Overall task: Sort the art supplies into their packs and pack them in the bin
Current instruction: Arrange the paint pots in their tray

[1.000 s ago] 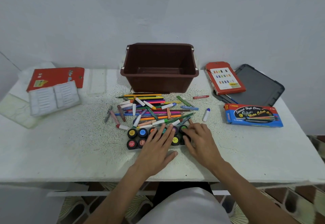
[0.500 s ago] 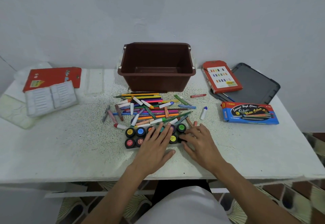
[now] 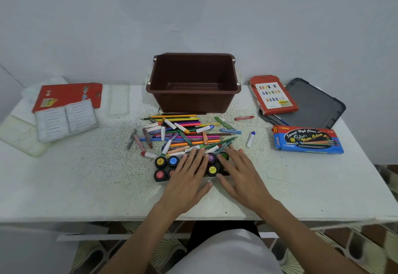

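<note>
Our left hand [image 3: 187, 180] and right hand [image 3: 244, 178] lie flat, gripping nothing, on the paint pots [image 3: 160, 162] at the front of the surface [image 3: 86, 179]; pushing carelessly could scatter the pens [image 3: 185, 132] piled just behind.

A single wide-angle camera on the person's head looks forward and down across the counter [image 3: 86, 176] toward the brown bin [image 3: 193, 101], which sits centred and well beyond the near edge, with the wall [image 3: 193, 15] close behind the bin.
</note>
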Available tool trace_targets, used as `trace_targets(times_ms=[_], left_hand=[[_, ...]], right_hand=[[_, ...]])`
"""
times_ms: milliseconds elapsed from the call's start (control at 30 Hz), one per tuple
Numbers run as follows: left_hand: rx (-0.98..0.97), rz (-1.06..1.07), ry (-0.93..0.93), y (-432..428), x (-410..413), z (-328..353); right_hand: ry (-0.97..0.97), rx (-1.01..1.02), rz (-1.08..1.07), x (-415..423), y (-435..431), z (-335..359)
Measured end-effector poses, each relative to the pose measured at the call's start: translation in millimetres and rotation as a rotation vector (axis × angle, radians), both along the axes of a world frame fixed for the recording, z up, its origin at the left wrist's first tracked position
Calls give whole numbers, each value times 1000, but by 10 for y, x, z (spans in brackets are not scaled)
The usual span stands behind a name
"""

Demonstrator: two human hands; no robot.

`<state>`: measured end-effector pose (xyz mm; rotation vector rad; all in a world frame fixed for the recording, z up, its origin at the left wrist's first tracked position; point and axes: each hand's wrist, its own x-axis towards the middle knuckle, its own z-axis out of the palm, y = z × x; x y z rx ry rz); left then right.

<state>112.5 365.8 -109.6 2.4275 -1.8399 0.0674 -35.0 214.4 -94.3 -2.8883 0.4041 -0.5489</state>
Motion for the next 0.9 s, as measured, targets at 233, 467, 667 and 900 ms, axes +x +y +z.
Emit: trace_targets(times_ms=[233, 467, 667, 900], left_hand=[[36, 124, -9, 220, 66, -88], [-2, 200, -4, 391, 110, -125], [11, 199, -4, 523, 203, -113], [13, 189, 33, 539, 184, -123]], right_hand=[[290, -115, -25, 76, 162, -213], [259, -126, 31, 293, 302, -138], [291, -156, 66, 417, 406, -179], [299, -136, 93, 393, 463, -186]])
